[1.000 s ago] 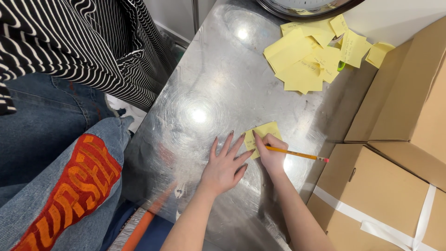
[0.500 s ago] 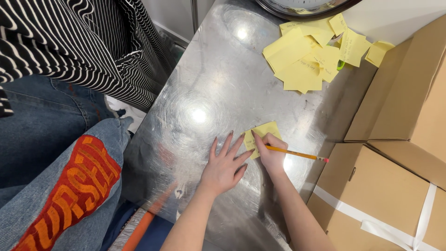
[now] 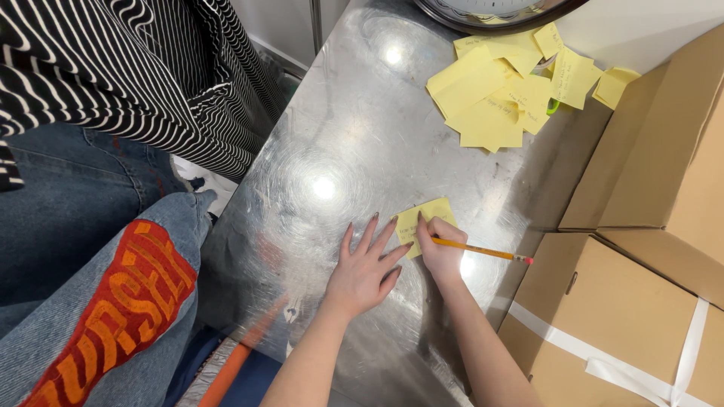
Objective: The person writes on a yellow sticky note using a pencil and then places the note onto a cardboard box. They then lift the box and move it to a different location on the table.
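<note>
A small yellow sticky note [image 3: 427, 216] lies on the shiny metal table [image 3: 354, 128]. My left hand [image 3: 363, 267] lies flat with fingers spread, its fingertips pinning the note's left edge. My right hand [image 3: 440, 252] grips an orange pencil [image 3: 483, 252] with a pink eraser pointing right; the tip rests on the note.
A loose heap of yellow sticky notes [image 3: 507, 87] lies at the table's far end, beside a round metal rim [image 3: 483, 16]. Brown cardboard boxes [image 3: 648, 249] stand along the right. Another person in a striped top [image 3: 128, 75] and jeans [image 3: 90, 286] stands at left.
</note>
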